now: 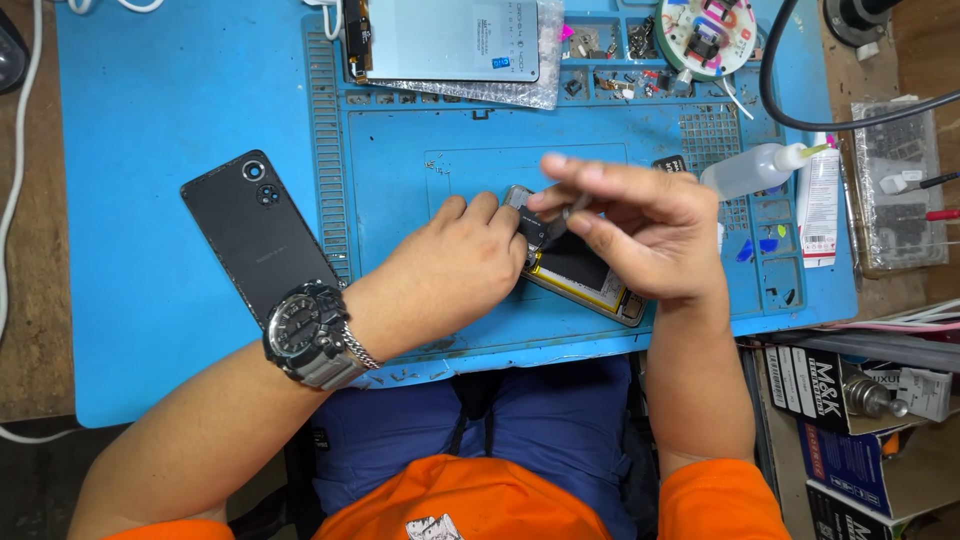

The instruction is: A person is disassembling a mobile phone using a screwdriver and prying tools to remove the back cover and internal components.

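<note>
An opened phone point(580, 275), its back removed and a dark battery showing inside a yellow-edged frame, lay near the middle of the frame on the blue work mat point(150, 120) that covered the table. The left hand point(450, 270), with a metal wristwatch point(310, 335) on its wrist, rested on the mat just left of the phone; its fingers curled onto the phone's upper left corner, pressing it down rather than pinching anything. The right hand point(640, 235) hovered directly over the phone's upper half, hiding part of it. Its grip was drawn together, thumb and forefinger pinching a thin grey tool point(575, 208) whose tip pointed down to the phone's top edge, right beside the left fingertips. The other fingers were blurred.

A black back cover point(255, 235) with its camera ring lay flat at the left of the frame, well apart from the hands. A replacement screen point(450, 40) on bubble wrap sat at the upper middle. A small squeeze bottle point(750, 170) lay on its side at the right, near a white tube point(820, 200).
</note>
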